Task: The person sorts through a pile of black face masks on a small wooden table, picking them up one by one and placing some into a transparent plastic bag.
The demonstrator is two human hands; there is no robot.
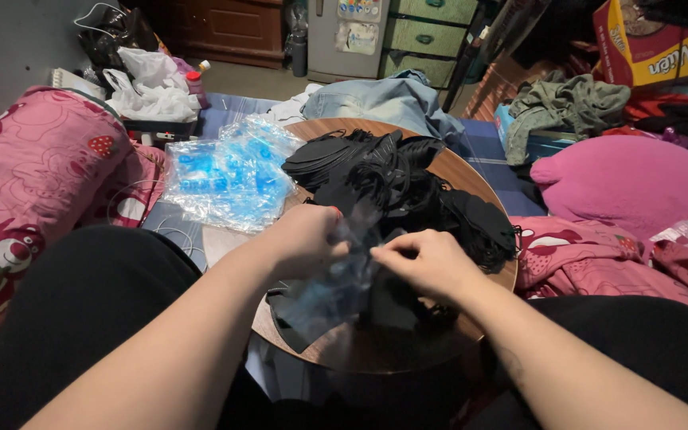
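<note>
So the person had both hands over the round wooden table (471, 179), working one clear plastic sleeve (336, 291). Left hand (308, 239) was closed around its top edge, fingers curled tight; right hand (428, 263) pinched the same edge from the other side, thumb against fingertips. The sleeve hung down and toward the person, long axis slanting lower-left, so nearer the left hand. Pile of black masks (408, 187) sat just behind, stack of clear bags (228, 175) off left.

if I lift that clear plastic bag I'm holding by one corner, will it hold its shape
Probably not: the clear plastic bag already sags and creases between your left hand and right hand. It looks thin and light, likely slippery too.
</note>
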